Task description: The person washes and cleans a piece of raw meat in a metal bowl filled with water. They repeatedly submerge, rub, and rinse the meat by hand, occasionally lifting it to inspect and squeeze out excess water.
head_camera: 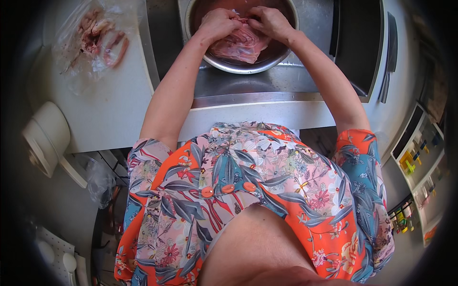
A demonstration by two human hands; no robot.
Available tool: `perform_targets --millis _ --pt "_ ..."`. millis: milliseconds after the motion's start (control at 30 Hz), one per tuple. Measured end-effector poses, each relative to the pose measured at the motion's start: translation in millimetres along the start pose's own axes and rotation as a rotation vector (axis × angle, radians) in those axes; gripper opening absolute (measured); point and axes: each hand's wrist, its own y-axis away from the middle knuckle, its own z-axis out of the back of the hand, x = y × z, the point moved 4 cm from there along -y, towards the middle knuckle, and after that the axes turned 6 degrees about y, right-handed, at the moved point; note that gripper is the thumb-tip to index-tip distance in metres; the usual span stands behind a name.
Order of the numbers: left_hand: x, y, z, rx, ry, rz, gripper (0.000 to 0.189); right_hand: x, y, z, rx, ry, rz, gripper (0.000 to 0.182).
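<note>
A round metal basin (247, 68) holding reddish water stands in the stainless steel sink (236, 84) ahead of me. In it lies a piece of raw, skinned meat (241, 44), pink and partly above the water. My left hand (220, 24) grips the meat's upper edge from the left, fingers curled inward. From the right, my right hand (272, 23) pinches the same upper edge, its fingertips close to those of my left hand. The fingertips of both hands are partly hidden in the meat.
On the white counter (118, 107) at left, raw scraps (94, 34) lie on a clear plastic bag (80, 68). A cream pot with a handle (52, 134) is at the counter's left edge. A dark-handled knife (391, 46) lies right of the sink; a rack (411, 157) of small items is at far right.
</note>
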Motion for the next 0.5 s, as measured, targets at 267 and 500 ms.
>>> perform_targets --millis 267,500 --pt "-5.8 0.6 -2.2 0.027 -0.029 -0.031 0.029 2.2 2.2 -6.8 -0.061 0.126 -0.021 0.025" --pt "-2.1 1.0 -2.1 0.028 -0.002 -0.032 0.027 -4.8 5.4 -2.9 -0.022 -0.012 0.005 0.026"
